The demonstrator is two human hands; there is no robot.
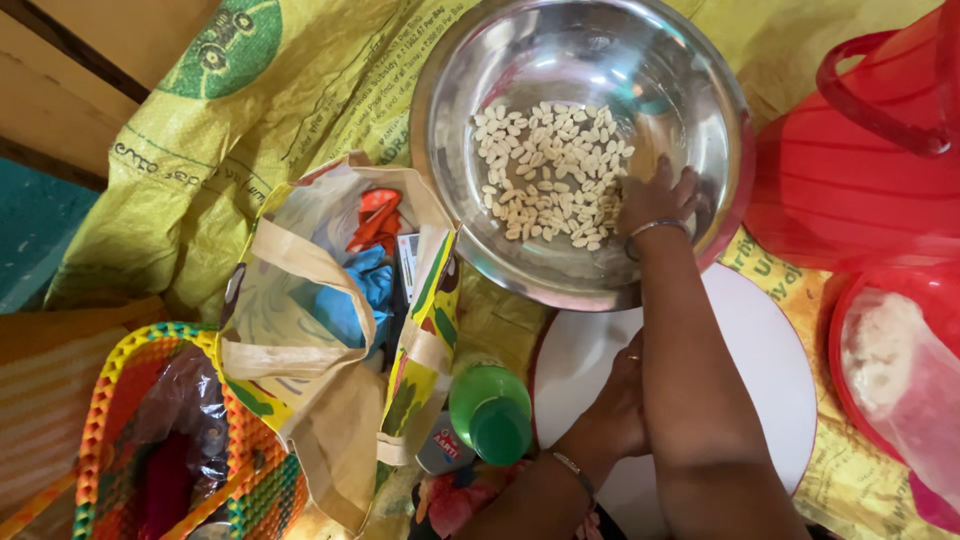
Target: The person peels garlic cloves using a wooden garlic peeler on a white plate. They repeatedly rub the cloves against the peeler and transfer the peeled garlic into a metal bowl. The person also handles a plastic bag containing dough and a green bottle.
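We look almost straight down from a single camera worn on the head, set close above the work. Our right hand (655,200) reaches away from us into the round shiny steel bowl (700,90), which fills the upper centre of the view beyond it. Our left hand (615,405) lies nearer us, on the round white board (760,350). Both forearms enter from the bottom edge. No second view shares this scene.

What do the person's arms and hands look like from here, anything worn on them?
Both forearms are bare, no sleeves showing. The right hand has a thin metal bangle at the wrist. The left hand wears a ring on one finger and a slim bracelet at the wrist. No gloves.
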